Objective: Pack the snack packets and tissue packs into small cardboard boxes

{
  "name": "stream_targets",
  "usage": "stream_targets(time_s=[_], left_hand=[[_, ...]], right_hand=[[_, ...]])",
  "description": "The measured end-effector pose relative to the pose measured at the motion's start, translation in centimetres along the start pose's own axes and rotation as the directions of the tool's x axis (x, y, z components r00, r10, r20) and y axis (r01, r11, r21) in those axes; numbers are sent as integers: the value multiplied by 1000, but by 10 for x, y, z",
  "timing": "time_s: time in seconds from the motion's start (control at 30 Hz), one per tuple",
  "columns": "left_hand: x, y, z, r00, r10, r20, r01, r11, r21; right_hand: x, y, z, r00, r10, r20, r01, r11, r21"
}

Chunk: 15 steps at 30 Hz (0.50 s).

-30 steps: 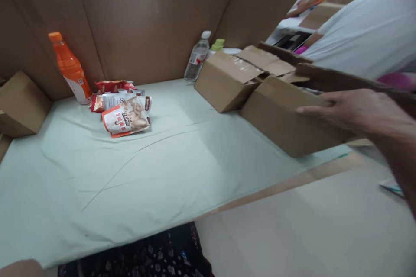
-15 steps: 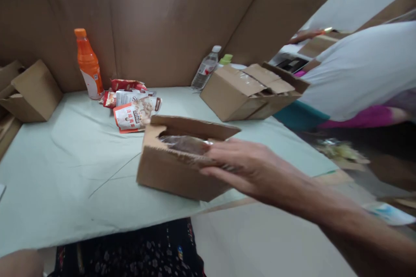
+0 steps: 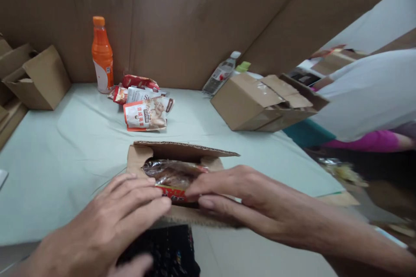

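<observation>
A small open cardboard box [image 3: 139,156] lies at the table's near edge, its far flap raised. Inside it is a clear plastic packet [image 3: 175,173] with brown contents and a red and yellow printed band. My left hand [image 3: 120,212] lies over the box's near left side, fingers stretched out and thumb apart, fingertips touching the packet. From the right, my right hand [image 3: 234,194] reaches into the box, with thumb and fingers closed on the packet's right end. The right fingertips are partly hidden in the box.
Behind the box lie several snack pouches [image 3: 146,114]. An orange bottle [image 3: 102,56], a clear water bottle [image 3: 222,73] and a taped carton [image 3: 240,104] stand near the cardboard wall [image 3: 182,26]. More boxes [image 3: 42,78] are at left. A person in white [image 3: 380,95] is at right.
My left hand has come up from the lower left onto the box. The box has shifted nearer and tipped towards me, showing the packet's red band. My right hand stays at the packet.
</observation>
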<state>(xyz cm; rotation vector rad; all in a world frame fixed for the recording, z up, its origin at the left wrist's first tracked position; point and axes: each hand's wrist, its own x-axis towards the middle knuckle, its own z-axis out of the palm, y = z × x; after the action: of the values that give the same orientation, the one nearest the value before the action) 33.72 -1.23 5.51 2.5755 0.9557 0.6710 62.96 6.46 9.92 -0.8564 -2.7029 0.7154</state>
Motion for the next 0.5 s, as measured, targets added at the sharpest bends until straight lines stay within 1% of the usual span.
stream_targets(time_s=[0.07, 0.13, 0.17, 0.23, 0.27, 0.3, 0.33, 0.37, 0.4, 0.43, 0.47, 0.5], left_hand=[[16, -4, 7, 999, 17, -30, -17, 1000, 2], [19, -5, 16, 996, 10, -86, -11, 1000, -6], [17, -6, 21, 993, 11, -114, -13, 1000, -9], [12, -7, 30, 983, 16, -184, -18, 1000, -9], [10, -7, 33, 975, 11, -223, -14, 1000, -10], [8, -7, 36, 966, 3, -259, -6, 1000, -11], [7, -7, 38, 958, -8, -288, 6, 1000, -8], [6, -8, 40, 950, -20, -312, 20, 1000, -2], [5, -8, 41, 944, -30, -330, 33, 999, 6], [4, -9, 40, 938, -40, -345, 47, 999, 14], [3, -9, 40, 935, -49, -352, 60, 998, 19], [2, -10, 39, 933, -61, -354, 72, 997, 19]], right_hand=[[4, 11, 4, 996, -13, -85, 4, 995, -99], [10, 23, 10, 992, -9, -123, -20, 973, -232], [14, 27, 14, 994, 7, -105, -38, 956, -292], [23, 33, 20, 998, 68, -10, -67, 923, -380], [28, 35, 23, 995, 89, 35, -67, 913, -402], [31, 35, 24, 995, 84, 59, -54, 916, -397], [33, 34, 24, 997, 57, 49, -36, 934, -355], [34, 34, 23, 1000, 22, 4, -20, 962, -273], [33, 33, 21, 997, 0, -72, -11, 988, -155], [30, 34, 19, 985, 17, -173, -20, 1000, -13], [26, 35, 16, 956, 88, -278, -50, 989, 141], [22, 38, 13, 907, 203, -370, -92, 951, 295]])
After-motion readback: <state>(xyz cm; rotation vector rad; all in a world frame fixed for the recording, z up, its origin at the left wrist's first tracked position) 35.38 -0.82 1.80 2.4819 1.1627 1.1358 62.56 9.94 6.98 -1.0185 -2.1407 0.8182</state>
